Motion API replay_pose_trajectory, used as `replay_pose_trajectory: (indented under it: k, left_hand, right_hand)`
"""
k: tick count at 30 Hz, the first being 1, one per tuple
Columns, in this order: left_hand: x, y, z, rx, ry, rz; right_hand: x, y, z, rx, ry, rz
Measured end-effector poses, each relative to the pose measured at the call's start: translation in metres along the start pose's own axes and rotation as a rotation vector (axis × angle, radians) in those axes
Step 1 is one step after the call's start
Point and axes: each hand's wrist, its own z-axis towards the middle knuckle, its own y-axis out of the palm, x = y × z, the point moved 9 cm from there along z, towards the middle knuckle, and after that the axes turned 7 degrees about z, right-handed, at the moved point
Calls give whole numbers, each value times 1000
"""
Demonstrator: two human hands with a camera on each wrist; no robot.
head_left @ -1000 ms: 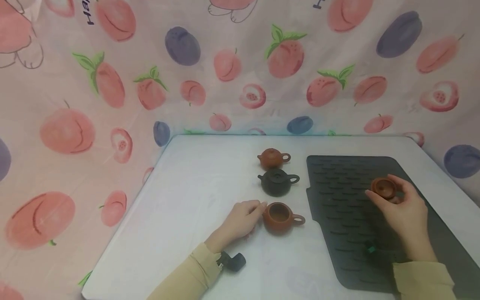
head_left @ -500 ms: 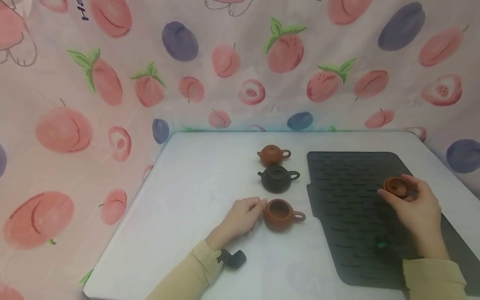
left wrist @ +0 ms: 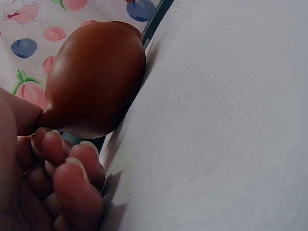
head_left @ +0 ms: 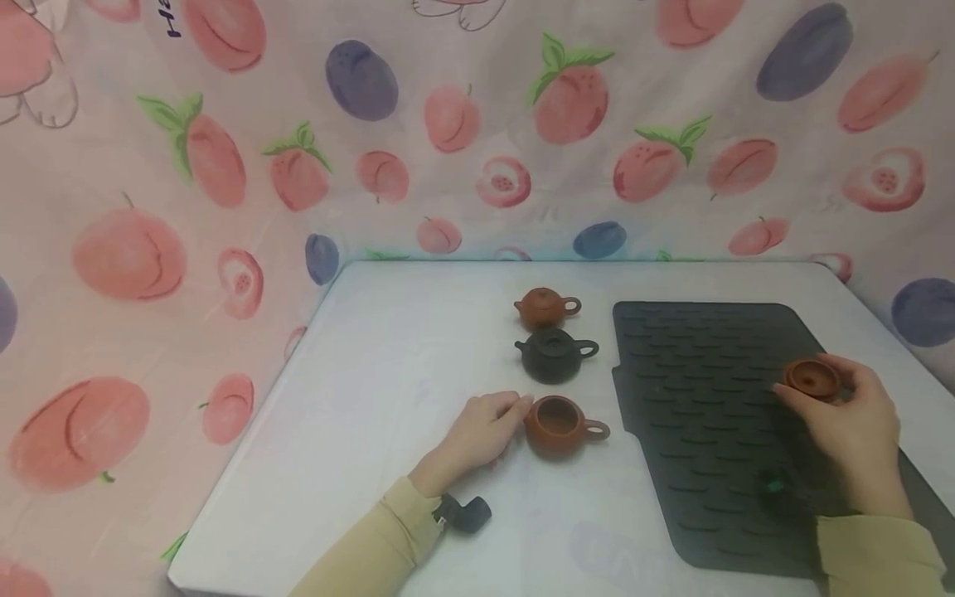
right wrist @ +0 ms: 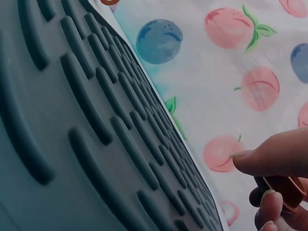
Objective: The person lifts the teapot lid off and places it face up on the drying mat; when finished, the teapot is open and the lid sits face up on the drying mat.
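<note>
At the middle of the table, a reddish-brown clay teapot [head_left: 559, 444] stands upright with its top uncovered and its handle pointing right. My left hand [head_left: 481, 431] pinches its spout [left wrist: 45, 118] between thumb and fingers, while the other fingertips curl just below the pot's body. Over the right part of the dark ribbed mat, my right hand [head_left: 858, 435] holds a small brown teapot lid [head_left: 813, 380] by its edge, hollow side up. In the right wrist view the lid [right wrist: 288, 190] sits between thumb and fingers, its knob downward.
Behind the uncovered pot stand a black teapot [head_left: 550, 356] and a smaller lidded brown teapot [head_left: 542, 308], both with handles to the right. The dark ribbed mat [head_left: 701, 439] covers the table's right side. A fruit-patterned cloth [head_left: 477, 124] hangs behind the white table [head_left: 358, 373].
My right hand has carried the lid to the right over the mat. My left hand keeps its pinch on the spout, and the teapots stay in place.
</note>
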Motion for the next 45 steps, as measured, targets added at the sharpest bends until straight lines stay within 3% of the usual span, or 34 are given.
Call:
replay_pose_trajectory:
  k: [21, 28, 45]
  left_hand:
    - [2, 3, 0, -23, -8, -7]
    - [1, 4, 1, -26, -12, -5]
    - [0, 2, 0, -15, -21, -9]
  right_hand:
    - [24, -11, 8, 12, 91, -38]
    - [34, -13, 12, -29, 164, -75]
    - [45, -10, 14, -89, 224, -204]
